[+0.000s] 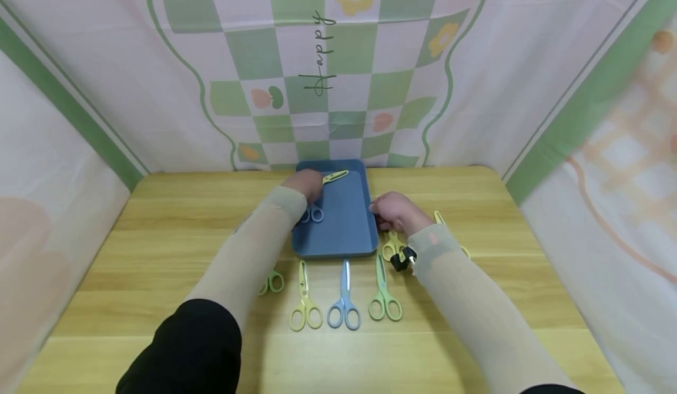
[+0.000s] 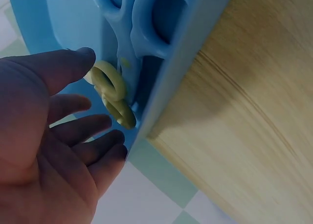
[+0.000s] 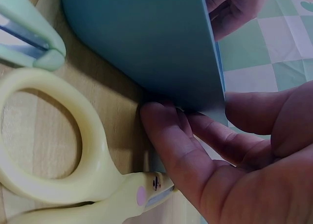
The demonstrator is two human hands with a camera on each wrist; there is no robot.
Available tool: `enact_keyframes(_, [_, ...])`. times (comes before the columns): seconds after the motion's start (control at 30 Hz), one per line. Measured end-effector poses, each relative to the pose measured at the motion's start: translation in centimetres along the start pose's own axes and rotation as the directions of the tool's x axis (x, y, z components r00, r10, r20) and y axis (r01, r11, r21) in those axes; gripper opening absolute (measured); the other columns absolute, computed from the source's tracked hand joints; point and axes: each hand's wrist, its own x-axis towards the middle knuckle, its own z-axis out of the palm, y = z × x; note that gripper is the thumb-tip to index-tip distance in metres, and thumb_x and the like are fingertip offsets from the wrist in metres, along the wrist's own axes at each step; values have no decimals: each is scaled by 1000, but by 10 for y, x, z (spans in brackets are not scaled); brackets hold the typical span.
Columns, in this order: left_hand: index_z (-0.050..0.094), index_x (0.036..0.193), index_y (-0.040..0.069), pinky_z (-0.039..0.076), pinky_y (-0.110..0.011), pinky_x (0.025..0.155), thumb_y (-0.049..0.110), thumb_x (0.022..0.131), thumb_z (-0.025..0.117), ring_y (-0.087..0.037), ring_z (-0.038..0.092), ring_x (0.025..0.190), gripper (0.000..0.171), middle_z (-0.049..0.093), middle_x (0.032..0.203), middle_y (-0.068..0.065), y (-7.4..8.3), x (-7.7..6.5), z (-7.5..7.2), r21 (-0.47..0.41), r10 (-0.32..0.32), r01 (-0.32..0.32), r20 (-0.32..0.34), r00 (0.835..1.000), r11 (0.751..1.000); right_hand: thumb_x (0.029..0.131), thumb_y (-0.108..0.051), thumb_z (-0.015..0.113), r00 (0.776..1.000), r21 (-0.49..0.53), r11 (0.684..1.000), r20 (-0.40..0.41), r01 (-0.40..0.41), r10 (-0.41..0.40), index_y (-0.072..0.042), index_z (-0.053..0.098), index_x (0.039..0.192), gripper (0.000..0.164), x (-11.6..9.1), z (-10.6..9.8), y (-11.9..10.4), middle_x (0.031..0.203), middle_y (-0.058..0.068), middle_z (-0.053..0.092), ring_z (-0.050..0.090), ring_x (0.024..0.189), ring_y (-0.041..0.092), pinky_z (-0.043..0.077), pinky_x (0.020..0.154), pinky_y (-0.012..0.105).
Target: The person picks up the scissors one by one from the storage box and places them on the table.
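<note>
A blue tray (image 1: 346,229) lies at the far edge of the table. Inside it, yellow scissors (image 1: 335,176) are at the far end and blue scissors (image 1: 316,213) along the left side. My left hand (image 1: 307,183) is over the tray's left side. In the left wrist view its thumb and fingers are spread beside the yellow handles, with nothing gripped. My right hand (image 1: 398,210) holds the tray's right wall, thumb at the rim and fingers low against the outside. Yellow scissors (image 3: 93,155) lie on the table just below that hand.
Nearer on the table, yellow scissors (image 1: 304,293), blue scissors (image 1: 345,291) and green scissors (image 1: 381,279) stand in a row. Other green scissors (image 1: 271,277) are partly behind the left forearm. More yellow scissors (image 1: 438,217) show beyond the right wrist. A patterned curtain (image 1: 307,129) hangs behind the table.
</note>
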Motion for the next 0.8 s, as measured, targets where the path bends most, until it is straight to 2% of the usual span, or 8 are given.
enact_keyframes(0.23, [68, 111, 6, 52, -40, 84, 10, 101, 50, -25, 60, 95, 21, 66, 114, -11, 1, 2, 2, 20, 1, -1, -15, 1000, 1000, 101, -7, 50, 1000, 5, 1000, 7, -6, 6, 6, 59, 121, 25, 1, 0, -1, 98, 14, 61, 60, 83, 23, 55, 77, 36])
enact_keyframes(0.33, [69, 112, 6, 53, -42, 85, 9, 103, 47, -26, 62, 99, 23, 66, 116, -12, 3, 2, 3, 63, 19, -16, -44, 999, 998, 101, -7, 51, 1000, 3, 1000, 7, -6, 6, 6, 59, 122, 26, 2, 0, 0, 98, 13, 61, 59, 83, 22, 55, 77, 35])
enact_keyframes(0.5, [69, 108, 6, 53, -42, 85, 8, 103, 43, -26, 62, 98, 26, 67, 116, -11, 5, 5, 4, 57, 15, -10, -78, 997, 998, 101, -7, 51, 1000, -3, 1000, 3, -11, 11, 6, 60, 121, 25, 2, -1, -1, 99, 13, 61, 59, 83, 23, 55, 76, 34])
enact_keyframes(0.73, [69, 102, 8, 53, -39, 77, 9, 98, 52, -23, 59, 85, 17, 66, 103, -7, 6, 10, 5, 22, 3, -2, -53, 999, 1000, 102, -8, 51, 1000, -4, 1000, 6, -14, 14, 5, 60, 119, 24, 2, -1, -1, 99, 13, 60, 59, 84, 23, 55, 77, 35])
enact_keyframes(0.8, [69, 103, 8, 53, -39, 78, 9, 98, 53, -23, 59, 85, 17, 66, 103, -7, 7, 11, 5, 20, 11, -10, -52, 999, 1000, 102, -8, 51, 1000, -4, 1000, 6, -14, 14, 5, 60, 119, 23, 1, -1, -1, 99, 13, 60, 59, 84, 23, 55, 78, 36])
